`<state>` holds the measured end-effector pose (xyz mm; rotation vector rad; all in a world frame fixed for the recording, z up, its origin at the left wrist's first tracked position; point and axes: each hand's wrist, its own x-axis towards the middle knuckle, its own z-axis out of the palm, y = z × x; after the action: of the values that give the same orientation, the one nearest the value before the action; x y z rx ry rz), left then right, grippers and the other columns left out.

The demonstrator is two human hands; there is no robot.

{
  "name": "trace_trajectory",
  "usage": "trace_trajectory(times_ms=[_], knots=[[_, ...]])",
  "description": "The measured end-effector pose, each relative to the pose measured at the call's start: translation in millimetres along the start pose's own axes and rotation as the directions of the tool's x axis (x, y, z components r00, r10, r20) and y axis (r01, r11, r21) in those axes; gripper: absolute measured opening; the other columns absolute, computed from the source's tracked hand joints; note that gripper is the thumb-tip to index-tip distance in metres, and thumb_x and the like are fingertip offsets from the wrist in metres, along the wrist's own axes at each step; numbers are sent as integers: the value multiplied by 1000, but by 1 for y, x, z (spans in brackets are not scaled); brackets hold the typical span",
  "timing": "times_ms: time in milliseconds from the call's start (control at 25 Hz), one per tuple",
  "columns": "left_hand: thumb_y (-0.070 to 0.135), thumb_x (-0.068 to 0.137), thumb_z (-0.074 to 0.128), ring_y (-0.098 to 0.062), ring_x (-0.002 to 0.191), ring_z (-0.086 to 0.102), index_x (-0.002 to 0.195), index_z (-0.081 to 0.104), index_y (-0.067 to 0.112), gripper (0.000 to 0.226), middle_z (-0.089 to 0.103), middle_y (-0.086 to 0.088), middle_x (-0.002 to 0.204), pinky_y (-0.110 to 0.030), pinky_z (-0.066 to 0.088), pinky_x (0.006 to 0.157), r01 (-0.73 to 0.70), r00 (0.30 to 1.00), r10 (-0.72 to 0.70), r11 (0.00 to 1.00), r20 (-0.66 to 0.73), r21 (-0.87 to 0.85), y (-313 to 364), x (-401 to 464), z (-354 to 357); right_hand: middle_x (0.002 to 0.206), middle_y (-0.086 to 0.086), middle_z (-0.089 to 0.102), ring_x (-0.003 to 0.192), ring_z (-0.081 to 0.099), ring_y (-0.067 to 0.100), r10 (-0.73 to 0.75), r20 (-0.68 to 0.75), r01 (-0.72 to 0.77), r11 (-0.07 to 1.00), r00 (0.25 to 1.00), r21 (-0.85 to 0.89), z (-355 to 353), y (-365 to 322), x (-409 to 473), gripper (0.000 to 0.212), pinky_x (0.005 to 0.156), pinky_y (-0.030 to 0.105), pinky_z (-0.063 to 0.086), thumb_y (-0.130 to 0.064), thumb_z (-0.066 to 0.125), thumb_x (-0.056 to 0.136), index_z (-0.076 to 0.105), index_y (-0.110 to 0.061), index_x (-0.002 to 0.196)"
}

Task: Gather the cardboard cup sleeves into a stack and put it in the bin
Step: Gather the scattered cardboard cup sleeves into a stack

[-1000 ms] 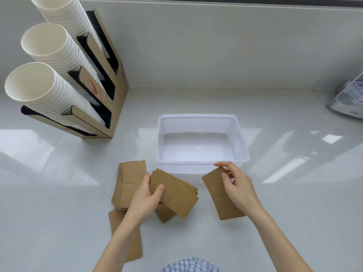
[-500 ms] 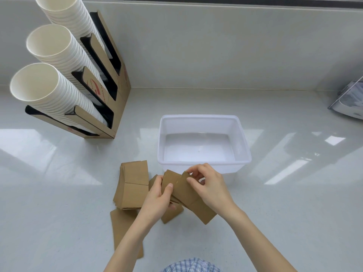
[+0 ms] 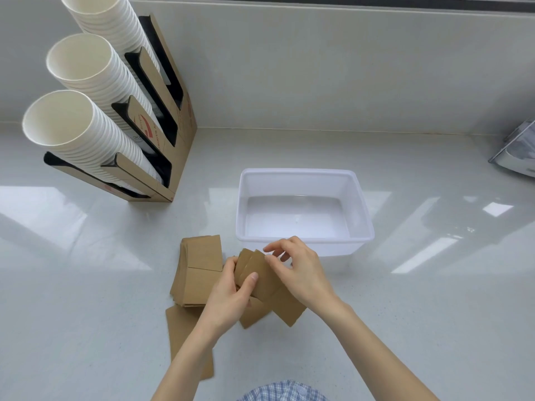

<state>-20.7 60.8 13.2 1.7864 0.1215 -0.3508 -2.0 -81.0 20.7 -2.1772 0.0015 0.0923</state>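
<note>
Brown cardboard cup sleeves lie on the white counter in front of a white plastic bin [image 3: 362, 198], which holds nothing. My left hand [image 3: 228, 296] grips a small bundle of sleeves [image 3: 260, 277] from the left. My right hand [image 3: 301, 269] rests on the bundle's right side, fingertips at its top edge. A thicker stack of sleeves [image 3: 199, 273] sits just left of my hands. One more flat sleeve [image 3: 182, 334] lies nearer to me, partly under my left forearm.
A cardboard dispenser [image 3: 170, 111] at the back left holds three leaning columns of white paper cups [image 3: 86, 140]. A grey-and-clear object [image 3: 518, 154] sits at the right edge. A wall runs along the counter's back.
My right hand carried a sleeve from the right over to the bundle in my left hand. Both hands now hold the bundle together.
</note>
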Motion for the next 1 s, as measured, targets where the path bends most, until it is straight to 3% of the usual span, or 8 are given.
trace_trajectory(times_ms=[120,240,360,480,560,680,1000], knots=[[18,89,48,-13,61,53,102,43,23,15,57,4,77,-11,47,49,7,995,-9,1000,-102,-27,0,-1,-15,94,-7,54,80,52,-2,20,-21,-20,999,1000,26,-3,7,-1,18,66,5,38,-24,46,91,64,-21,95],[18,90,47,-17,61,53,105,43,22,16,57,3,80,-19,51,51,34,976,-47,997,-211,-65,-1,-2,-37,95,-5,56,81,51,2,45,11,-44,999,999,-32,-1,17,-5,21,65,10,38,-20,44,92,64,-18,97],[17,90,45,-15,70,56,104,44,17,14,57,5,88,-10,50,48,28,962,-49,996,-268,-82,-4,-4,-54,98,-2,53,81,51,8,116,112,-103,987,987,-122,10,24,-7,22,74,15,42,-23,47,90,60,-16,105],[17,91,44,-16,77,59,105,44,18,14,57,3,93,-18,51,57,43,954,-75,993,-290,-113,-5,-6,-63,113,4,47,103,49,18,211,221,-151,954,952,-261,29,26,-9,43,93,31,43,-37,55,83,49,-14,118],[18,91,44,-25,88,61,106,44,17,15,58,-3,101,-26,48,70,58,947,-99,988,-307,-140,-8,-5,-66,122,8,40,115,40,24,240,241,-146,926,940,-349,41,23,-12,57,99,34,38,-44,59,78,42,-12,121],[18,91,44,-31,100,60,108,44,16,18,58,-9,111,-29,47,74,82,940,-131,983,-314,-164,-11,-4,-69,122,10,37,115,35,27,207,214,-86,878,955,-470,53,18,-16,62,96,34,33,-46,62,73,40,-10,118],[18,91,43,-25,89,62,111,43,15,20,57,-5,107,-25,47,70,95,940,-145,980,-307,-173,-9,-4,-69,120,13,43,114,39,30,286,185,-166,859,940,-484,57,15,-10,52,94,37,33,-32,67,74,39,-8,111]])
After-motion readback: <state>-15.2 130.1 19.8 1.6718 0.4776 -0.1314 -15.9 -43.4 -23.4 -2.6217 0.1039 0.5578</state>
